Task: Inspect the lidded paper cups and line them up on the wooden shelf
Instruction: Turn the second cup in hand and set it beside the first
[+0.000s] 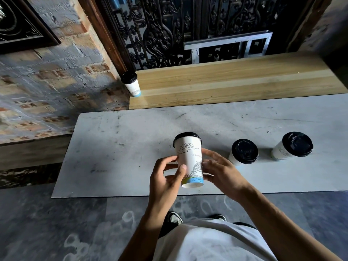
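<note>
I hold a white paper cup (pixel 189 159) with a black lid and line drawings upright above the grey board (pixel 116 147). My left hand (pixel 167 176) grips its left side, thumb across the front. My right hand (pixel 220 170) holds its right side with fingers spread behind it. Two more lidded cups stand on the board to the right, one near (pixel 243 152) and one farther right (pixel 292 146). Another lidded cup (pixel 131 83) stands at the left end of the wooden shelf (pixel 235 80).
A brick wall runs along the left, with a dark framed picture (pixel 20 25) at the top left. Behind the shelf stands a carved dark screen (pixel 188 25) with a metal frame (pixel 227 46). Below are my shoes and a grey floor.
</note>
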